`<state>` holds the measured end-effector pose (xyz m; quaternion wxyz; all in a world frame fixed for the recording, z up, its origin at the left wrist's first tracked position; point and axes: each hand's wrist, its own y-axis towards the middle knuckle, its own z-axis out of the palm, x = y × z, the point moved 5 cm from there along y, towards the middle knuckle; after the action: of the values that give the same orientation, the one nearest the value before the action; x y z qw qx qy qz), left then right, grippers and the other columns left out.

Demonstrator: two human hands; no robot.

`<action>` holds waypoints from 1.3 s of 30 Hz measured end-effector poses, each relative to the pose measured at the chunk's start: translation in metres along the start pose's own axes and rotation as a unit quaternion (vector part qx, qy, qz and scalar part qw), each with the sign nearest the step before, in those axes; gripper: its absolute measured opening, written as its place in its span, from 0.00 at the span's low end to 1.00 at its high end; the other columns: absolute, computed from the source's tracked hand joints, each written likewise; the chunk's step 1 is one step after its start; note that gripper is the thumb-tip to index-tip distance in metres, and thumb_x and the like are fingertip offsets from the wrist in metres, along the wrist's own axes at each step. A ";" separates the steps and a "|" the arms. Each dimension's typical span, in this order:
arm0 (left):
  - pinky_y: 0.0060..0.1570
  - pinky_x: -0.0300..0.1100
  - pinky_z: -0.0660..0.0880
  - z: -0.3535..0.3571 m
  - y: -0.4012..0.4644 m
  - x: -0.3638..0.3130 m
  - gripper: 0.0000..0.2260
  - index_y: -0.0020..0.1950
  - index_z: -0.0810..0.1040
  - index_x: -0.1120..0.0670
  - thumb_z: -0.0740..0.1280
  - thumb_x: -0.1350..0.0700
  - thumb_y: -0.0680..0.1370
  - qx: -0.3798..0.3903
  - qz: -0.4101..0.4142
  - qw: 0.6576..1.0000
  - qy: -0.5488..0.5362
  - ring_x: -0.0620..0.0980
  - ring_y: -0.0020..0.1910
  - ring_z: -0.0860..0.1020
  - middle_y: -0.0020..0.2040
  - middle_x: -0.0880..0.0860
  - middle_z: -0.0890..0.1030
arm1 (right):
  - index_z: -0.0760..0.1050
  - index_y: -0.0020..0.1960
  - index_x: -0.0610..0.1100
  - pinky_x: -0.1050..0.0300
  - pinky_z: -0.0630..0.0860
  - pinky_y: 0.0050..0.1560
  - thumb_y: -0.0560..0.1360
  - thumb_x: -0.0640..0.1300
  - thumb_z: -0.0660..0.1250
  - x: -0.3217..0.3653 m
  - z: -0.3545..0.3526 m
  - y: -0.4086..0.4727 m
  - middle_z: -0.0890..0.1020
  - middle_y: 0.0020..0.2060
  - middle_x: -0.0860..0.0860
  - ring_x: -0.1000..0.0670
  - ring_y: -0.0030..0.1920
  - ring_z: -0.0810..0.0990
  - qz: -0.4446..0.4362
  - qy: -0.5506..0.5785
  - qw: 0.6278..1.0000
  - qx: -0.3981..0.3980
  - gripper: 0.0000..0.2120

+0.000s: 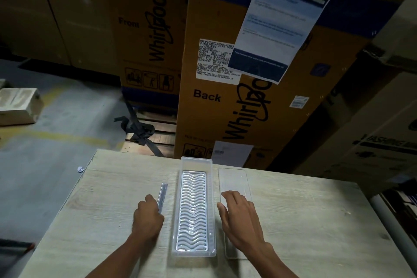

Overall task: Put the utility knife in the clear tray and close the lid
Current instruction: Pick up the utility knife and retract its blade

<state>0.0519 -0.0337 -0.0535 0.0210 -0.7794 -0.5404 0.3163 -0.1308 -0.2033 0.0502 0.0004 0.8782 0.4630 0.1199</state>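
Observation:
A long clear tray (pixel 195 162) with a wavy ribbed insert lies lengthwise in the middle of the pale wooden table (pixel 304 221). Nothing lies inside it. The slim grey utility knife (pixel 163 189) rests on the table just left of the tray, parallel to it. My left hand (pixel 147 219) is curled around the knife's near end, fingers touching it. The flat clear lid (pixel 234 179) lies on the table right of the tray. My right hand (pixel 239 216) rests flat on the lid's middle, fingers spread, covering part of it.
Tall cardboard appliance boxes (pixel 237 97) stand right behind the table's far edge. A white foam block (pixel 19 106) sits on the grey floor to the left. A wooden pallet with a black strap (pixel 140 130) lies beyond the table.

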 end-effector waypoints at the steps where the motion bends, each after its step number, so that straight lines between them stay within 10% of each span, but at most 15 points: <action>1: 0.53 0.50 0.76 -0.001 0.000 0.000 0.14 0.57 0.68 0.60 0.68 0.60 0.75 0.009 -0.006 1.000 0.005 0.62 0.55 0.80 0.57 0.62 0.78 | 0.76 0.67 0.48 0.49 0.77 0.62 0.75 0.71 0.30 0.000 0.001 0.001 0.82 0.63 0.49 0.47 0.60 0.83 0.006 0.012 1.000 0.016 0.46; 10: 0.45 0.50 0.80 -0.027 -0.012 -0.001 0.12 0.50 0.71 0.59 0.72 0.61 0.73 0.006 -0.038 0.990 -0.138 0.60 0.44 0.81 0.50 0.61 0.82 | 0.68 0.74 0.51 0.54 0.69 0.71 0.60 0.75 0.15 -0.002 -0.015 0.003 0.74 0.72 0.52 0.51 0.69 0.74 0.029 0.042 0.997 0.063 0.62; 16: 0.41 0.50 0.83 -0.086 -0.054 -0.072 0.08 0.50 0.76 0.54 0.73 0.61 0.76 0.008 0.044 0.933 -0.356 0.53 0.41 0.84 0.45 0.55 0.84 | 0.75 0.68 0.53 0.55 0.75 0.66 0.72 0.77 0.39 0.010 -0.037 0.015 0.80 0.65 0.55 0.56 0.63 0.78 0.073 0.202 0.976 0.021 0.43; 20: 0.44 0.48 0.84 -0.122 -0.085 -0.119 0.09 0.52 0.77 0.51 0.74 0.57 0.75 -0.008 0.128 0.915 -0.383 0.51 0.45 0.84 0.46 0.53 0.84 | 0.77 0.59 0.60 0.60 0.79 0.52 0.82 0.51 0.63 0.041 -0.087 0.027 0.82 0.54 0.63 0.63 0.54 0.80 0.039 0.330 0.942 -0.044 0.08; 28: 0.38 0.35 0.81 -0.178 -0.127 -0.176 0.07 0.51 0.75 0.49 0.72 0.55 0.77 -0.072 0.254 0.899 -0.350 0.47 0.41 0.82 0.42 0.52 0.81 | 0.76 0.63 0.57 0.68 0.80 0.49 0.79 0.43 0.70 0.075 -0.172 0.042 0.84 0.55 0.58 0.64 0.55 0.82 0.012 0.523 0.852 -0.014 0.15; 39: 0.38 0.34 0.80 -0.203 -0.145 -0.186 0.08 0.49 0.77 0.50 0.75 0.55 0.75 -0.103 0.318 0.893 -0.301 0.43 0.37 0.81 0.38 0.49 0.81 | 0.82 0.59 0.47 0.51 0.85 0.52 0.74 0.32 0.72 0.078 -0.192 0.048 0.87 0.50 0.47 0.45 0.53 0.86 0.018 0.585 0.811 0.010 0.16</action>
<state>-0.0036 -0.0704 0.2503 -0.3248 -0.7753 -0.2733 0.4678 -0.0894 -0.1882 0.2587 -0.2817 0.6502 0.3616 0.6059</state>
